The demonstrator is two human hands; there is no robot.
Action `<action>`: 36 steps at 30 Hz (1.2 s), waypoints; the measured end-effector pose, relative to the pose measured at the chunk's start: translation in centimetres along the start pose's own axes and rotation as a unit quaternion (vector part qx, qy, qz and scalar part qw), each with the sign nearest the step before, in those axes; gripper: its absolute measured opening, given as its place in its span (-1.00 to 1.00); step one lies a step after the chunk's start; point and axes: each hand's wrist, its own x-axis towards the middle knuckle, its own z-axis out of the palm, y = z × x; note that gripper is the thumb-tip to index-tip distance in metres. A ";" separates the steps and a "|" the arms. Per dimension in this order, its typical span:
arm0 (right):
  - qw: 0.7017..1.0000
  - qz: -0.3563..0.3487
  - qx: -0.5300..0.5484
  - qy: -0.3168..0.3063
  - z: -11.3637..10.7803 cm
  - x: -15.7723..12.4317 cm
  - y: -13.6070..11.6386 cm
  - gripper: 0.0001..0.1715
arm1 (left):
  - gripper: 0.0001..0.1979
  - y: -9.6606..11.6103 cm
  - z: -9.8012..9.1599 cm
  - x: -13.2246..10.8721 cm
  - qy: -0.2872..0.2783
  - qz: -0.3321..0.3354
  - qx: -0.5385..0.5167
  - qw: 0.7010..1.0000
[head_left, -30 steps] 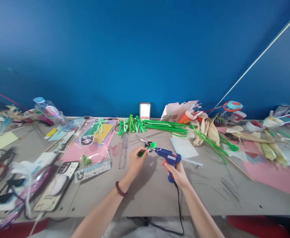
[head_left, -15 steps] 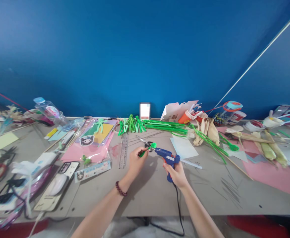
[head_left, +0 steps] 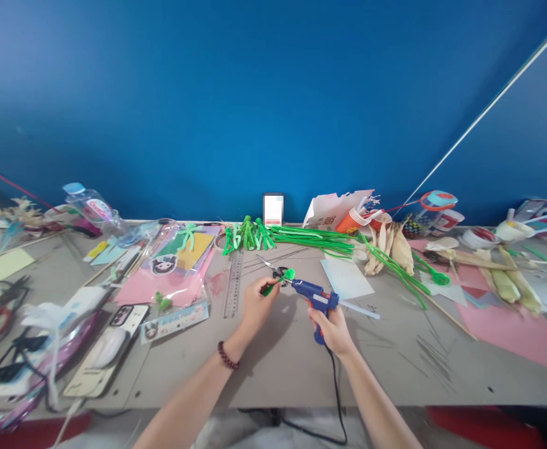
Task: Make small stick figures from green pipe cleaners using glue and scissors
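My left hand (head_left: 258,302), with a beaded bracelet at its wrist, pinches a green pipe cleaner piece (head_left: 289,274) that has a rounded head. In my right hand (head_left: 334,321) is a blue glue gun (head_left: 314,294), gripped by its handle. The gun's nozzle points left, right up against the green head; whether they touch I cannot tell. Scissors (head_left: 267,262) lie on the table just behind my left hand, their handles partly hidden by it. A clear ruler (head_left: 233,287) lies to the left of that hand.
Green pipe cleaners (head_left: 315,240) lie along the back, beside several small twisted green figures (head_left: 247,234). A phone (head_left: 109,349) and a plastic bag of coloured sheets (head_left: 174,262) are on the left. Dried husks (head_left: 401,249) lie at right. The gun's black cord (head_left: 336,386) hangs over the front edge.
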 end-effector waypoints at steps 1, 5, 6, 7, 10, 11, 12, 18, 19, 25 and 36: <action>1.000 0.000 0.002 -0.002 0.0 0.0 0.0 -0.77 | -0.80 0.0 0.0 0.0 -0.001 0.000 0.001 1.000; 1.000 -0.006 0.008 -0.003 0.0 0.0 0.0 -0.75 | -0.82 0.0 0.0 0.0 0.002 -0.003 -0.012 1.000; 1.000 -0.004 0.011 -0.003 0.0 0.0 0.0 -0.75 | -0.82 0.1 0.0 0.0 0.004 -0.004 -0.019 1.000; 1.000 -0.002 0.013 -0.003 0.0 0.0 0.0 -0.75 | -0.82 0.1 0.1 0.0 0.006 -0.006 -0.025 1.000; 1.000 0.003 0.014 -0.002 0.0 -0.1 -0.1 -0.76 | -0.83 0.1 0.1 0.0 0.007 -0.008 -0.028 1.000; 1.000 0.002 0.013 -0.002 0.0 -0.1 -0.1 -0.76 | -0.83 0.1 0.1 0.0 0.006 -0.008 -0.026 1.000; 1.000 0.002 0.011 -0.002 0.0 -0.1 -0.1 -0.76 | -0.83 0.2 0.1 0.0 0.005 -0.008 -0.025 1.000; 1.000 -0.001 0.009 -0.004 0.0 -0.1 0.1 -0.73 | -0.83 0.1 0.1 0.0 0.007 -0.013 -0.036 0.999; 1.000 0.000 0.010 -0.004 0.0 -0.1 0.2 -0.73 | -0.83 0.1 0.1 0.0 0.008 -0.014 -0.037 0.999; 1.000 -0.003 0.009 -0.006 0.0 0.0 0.2 -0.76 | -0.83 0.3 0.1 0.0 0.009 -0.020 -0.037 0.999; 1.000 -0.025 -0.004 -0.015 -0.1 0.0 0.5 -0.75 | -0.85 -0.1 0.1 0.0 0.014 -0.007 -0.022 1.000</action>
